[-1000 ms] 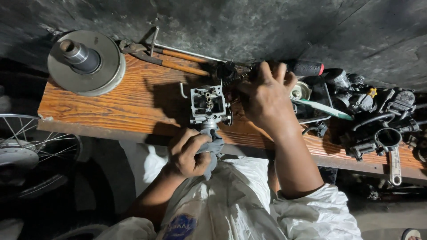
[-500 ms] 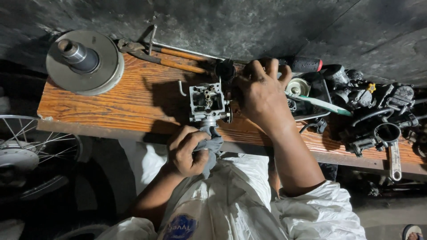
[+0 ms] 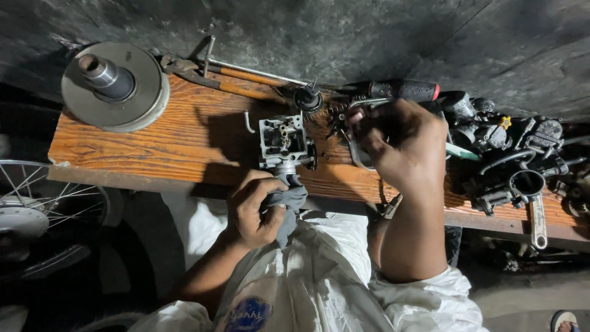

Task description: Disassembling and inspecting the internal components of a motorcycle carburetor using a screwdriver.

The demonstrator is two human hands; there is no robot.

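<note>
Metal makes up most of the square, open-topped grey carburettor body (image 3: 284, 142), so it likely feels dense and rigid for its size, with small brass jets inside that look easy to damage; its solid outer walls or lower neck seem the safest grip. It stands upright at the near edge of the worn orange-brown wooden bench (image 3: 153, 141). The left hand (image 3: 255, 209) is just below it, closed firmly around a crumpled grey cloth (image 3: 290, 203) wrapped about the carburettor's base. The right hand (image 3: 402, 144) hovers to the right of the carburettor, close but apart, fingers curled around a thin bent metal piece (image 3: 355, 154); how tightly, I cannot tell. A round grey pulley disc (image 3: 114, 86) sits well away at the bench's left end.
</note>
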